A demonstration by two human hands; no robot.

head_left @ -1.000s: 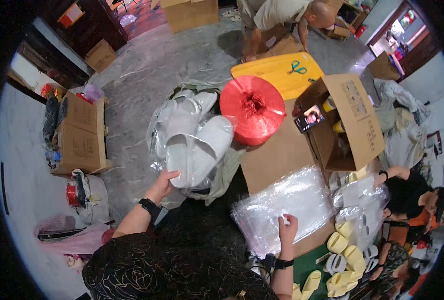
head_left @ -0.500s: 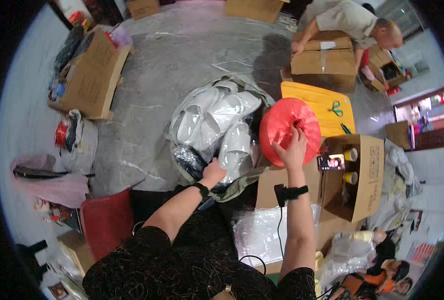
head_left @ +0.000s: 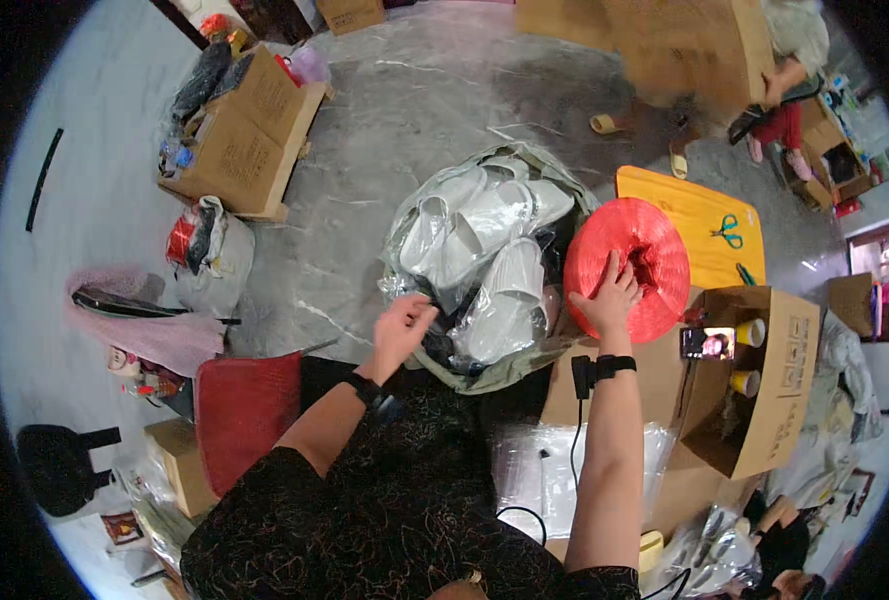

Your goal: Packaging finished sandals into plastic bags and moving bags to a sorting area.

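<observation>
A greenish sack (head_left: 495,383) stands open in front of me, filled with white slippers (head_left: 492,222) in clear plastic bags. Beside its near-left rim is my left hand (head_left: 402,328), fingers curled in; whatever they pinch, if anything, is too small to make out. My right hand (head_left: 615,295) lies on a big roll of red plastic twine (head_left: 662,240), its fingers spread near the centre hole. The roll sits to the right of the sack, against a yellow board (head_left: 690,215) that bears teal-handled scissors (head_left: 728,232).
An open cardboard box (head_left: 800,385) at the right holds yellow cups and a lit phone (head_left: 708,343). Clear plastic bags (head_left: 615,460) lie near my right forearm. A red chair (head_left: 250,415) is at my left. Far right, a person carries a large carton (head_left: 690,50) above slippers on the floor.
My left hand has drawn back from among the bagged slippers to the sack's near-left side. My right hand stays on the twine roll. The other person has lifted the carton. The view has shifted.
</observation>
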